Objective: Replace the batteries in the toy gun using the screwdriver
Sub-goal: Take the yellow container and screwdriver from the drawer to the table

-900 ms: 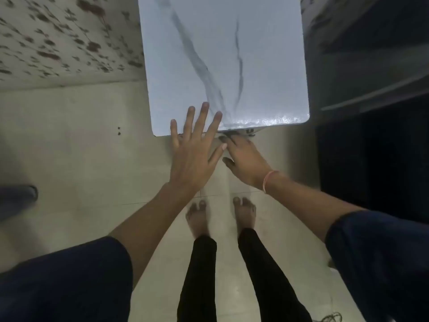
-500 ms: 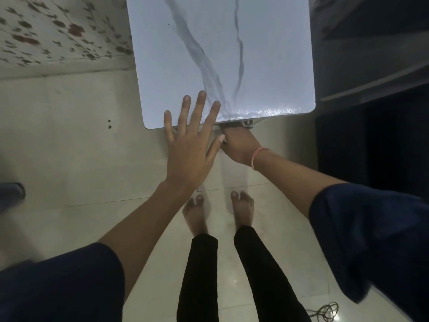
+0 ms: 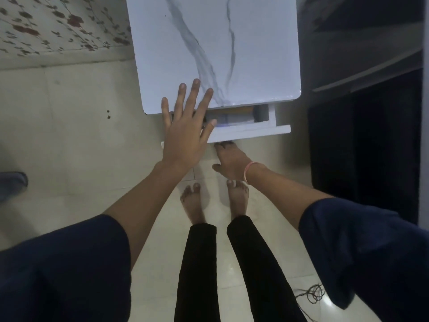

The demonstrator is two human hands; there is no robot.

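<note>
Looking straight down, the head view shows one white marble-patterned bench at the 12 o'clock part of the frame, with one drawer drawn partly out from under its near edge. The drawer is the only container in view. Its open gap shows a pale interior with a yellowish strip along the back and a grey block toward the 3 o'clock end; what these are cannot be told, and the 9 o'clock end of the gap is covered by a hand. The toy gun, the screwdriver and the batteries cannot be made out anywhere; the bench top is bare.

Two hands are counted. The left hand is flat with all fingers spread, palm down, over the near left corner of the bench and the left part of the drawer; whether it presses on the surface cannot be told. It holds nothing. The right hand sits at 6 o'clock of the drawer front, fingers reaching up beneath the front panel's lower edge and hidden there, so its grip cannot be told. One pink band circles that wrist.

Two bare feet stand on the pale tiled floor below the hands. One tangle of dark cord lies on the floor at 5 o'clock.
</note>
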